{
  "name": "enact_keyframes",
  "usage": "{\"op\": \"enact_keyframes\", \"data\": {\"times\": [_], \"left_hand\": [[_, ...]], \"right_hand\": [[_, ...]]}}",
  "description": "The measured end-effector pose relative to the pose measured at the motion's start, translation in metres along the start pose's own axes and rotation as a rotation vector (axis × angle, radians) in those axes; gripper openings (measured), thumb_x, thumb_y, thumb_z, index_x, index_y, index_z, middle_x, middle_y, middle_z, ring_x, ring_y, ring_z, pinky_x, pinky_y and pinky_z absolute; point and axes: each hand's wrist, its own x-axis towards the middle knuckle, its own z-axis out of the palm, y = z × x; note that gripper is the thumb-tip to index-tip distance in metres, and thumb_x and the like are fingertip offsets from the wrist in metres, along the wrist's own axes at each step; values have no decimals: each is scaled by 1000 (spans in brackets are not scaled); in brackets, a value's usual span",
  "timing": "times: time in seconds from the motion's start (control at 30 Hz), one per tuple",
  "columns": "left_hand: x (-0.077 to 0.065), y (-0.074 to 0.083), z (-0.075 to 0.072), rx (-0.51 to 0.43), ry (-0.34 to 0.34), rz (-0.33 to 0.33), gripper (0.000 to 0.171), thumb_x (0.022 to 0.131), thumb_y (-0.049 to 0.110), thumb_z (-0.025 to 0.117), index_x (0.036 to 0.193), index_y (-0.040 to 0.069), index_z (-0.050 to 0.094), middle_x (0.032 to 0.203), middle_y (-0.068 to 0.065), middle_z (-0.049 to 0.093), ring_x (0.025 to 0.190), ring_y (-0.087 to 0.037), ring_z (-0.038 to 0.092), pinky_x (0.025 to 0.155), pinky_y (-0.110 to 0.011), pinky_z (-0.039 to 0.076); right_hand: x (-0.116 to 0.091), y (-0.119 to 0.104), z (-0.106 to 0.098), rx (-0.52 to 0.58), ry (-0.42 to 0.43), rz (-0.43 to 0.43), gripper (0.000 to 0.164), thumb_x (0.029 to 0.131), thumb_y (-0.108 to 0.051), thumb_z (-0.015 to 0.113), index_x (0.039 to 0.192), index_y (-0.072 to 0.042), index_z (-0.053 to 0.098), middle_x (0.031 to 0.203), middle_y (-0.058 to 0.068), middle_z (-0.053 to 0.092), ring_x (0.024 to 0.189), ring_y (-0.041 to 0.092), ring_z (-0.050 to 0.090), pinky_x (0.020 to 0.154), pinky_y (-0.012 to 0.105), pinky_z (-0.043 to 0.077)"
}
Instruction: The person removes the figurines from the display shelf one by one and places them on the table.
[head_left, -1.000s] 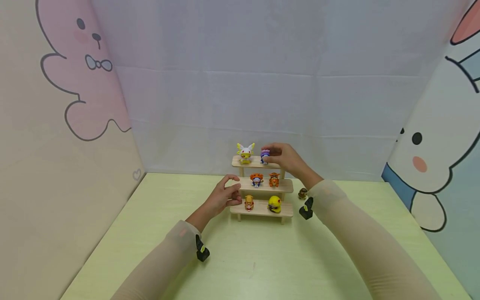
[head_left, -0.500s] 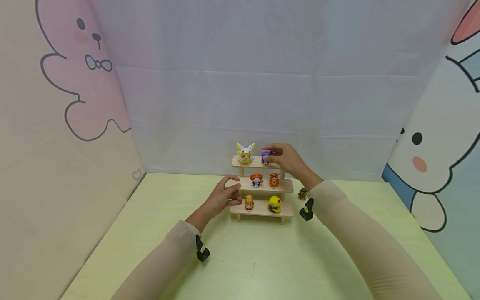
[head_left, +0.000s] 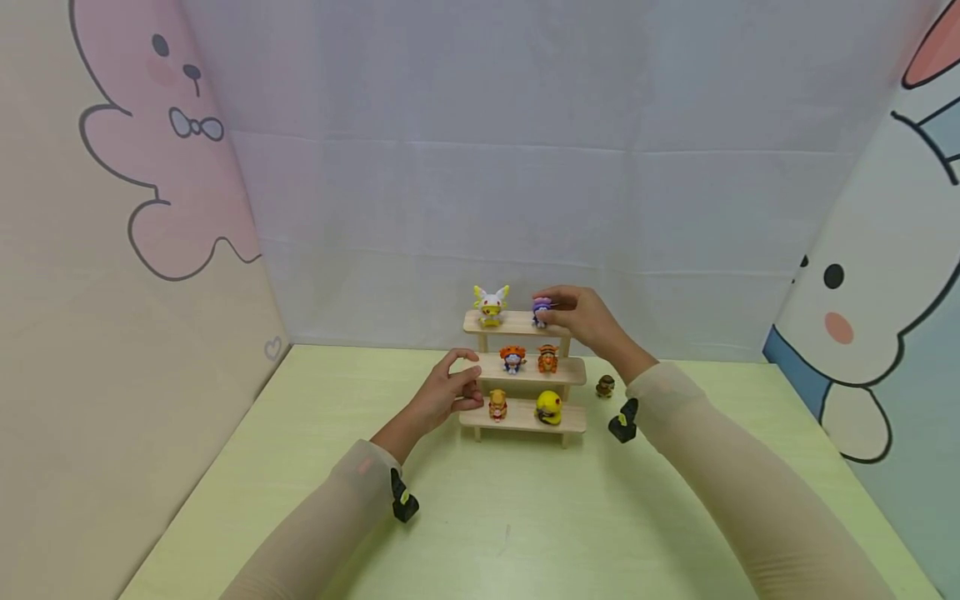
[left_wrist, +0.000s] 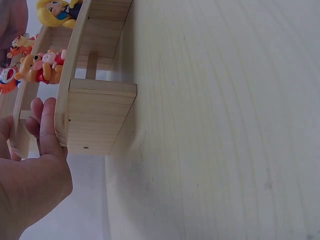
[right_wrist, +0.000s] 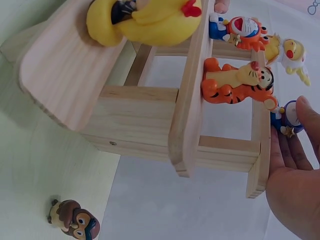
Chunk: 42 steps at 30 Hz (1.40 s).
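A three-tier wooden display stand [head_left: 525, 372] holds small toy figurines. My right hand [head_left: 583, 317] pinches a blue cat figurine with a purple hat [head_left: 541, 311] at the right end of the top tier. In the right wrist view the thumb is at this figurine's head [right_wrist: 292, 112], and the other fingers lie below it. My left hand [head_left: 447, 388] grips the stand's left side, its fingers at the ends of the middle and bottom tiers. A white-and-yellow eared figurine [head_left: 491, 307] stands at the top left.
An orange-hatted blue cat [head_left: 513, 360] and a tiger figurine [head_left: 547, 359] occupy the middle tier. Below are a bear figurine [head_left: 498, 405] and a yellow-hooded figurine [head_left: 549, 407]. On the table [head_left: 480, 517], right of the stand, is a brown owl figurine [head_left: 605, 386].
My right hand has shifted a little to the right along the top tier with the purple-hatted figurine. The left hand has stayed in place.
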Motion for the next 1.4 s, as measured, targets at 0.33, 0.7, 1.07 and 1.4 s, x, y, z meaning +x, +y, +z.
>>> {"op": "enact_keyframes", "data": {"times": [0.33, 0.7, 1.07, 1.4], "left_hand": [[0, 0, 1, 2, -2, -3, 22, 108, 21, 58, 129, 17, 51, 81, -7, 59, 71, -18, 68, 74, -34, 63], [-2, 0, 1, 5, -4, -5, 22, 108, 21, 58, 129, 18, 52, 81, -8, 59, 72, -18, 68, 77, -37, 63], [-3, 0, 1, 14, -10, 5, 23, 108, 21, 57, 130, 17, 50, 82, -7, 58, 72, -17, 68, 78, -38, 63], [-3, 0, 1, 15, -9, 5, 25, 108, 22, 57, 132, 16, 49, 83, -7, 58, 73, -18, 68, 78, -38, 63]], "right_hand": [[-5, 4, -8, 18, 29, 15, 40, 99, -15, 72, 137, -3, 64, 132, 18, 66, 119, 32, 63, 103, 45, 52], [-15, 8, -16, 36, 37, 58, 40, 100, -16, 71, 138, -8, 64, 136, 15, 64, 123, 30, 62, 107, 46, 50], [-23, 12, -25, 35, 50, 79, 41, 102, -20, 69, 141, -8, 62, 138, 16, 62, 121, 31, 60, 107, 48, 48], [-28, 21, -36, 5, 57, 73, 42, 102, -22, 68, 141, -8, 62, 141, 17, 61, 127, 34, 59, 112, 53, 45]]}}
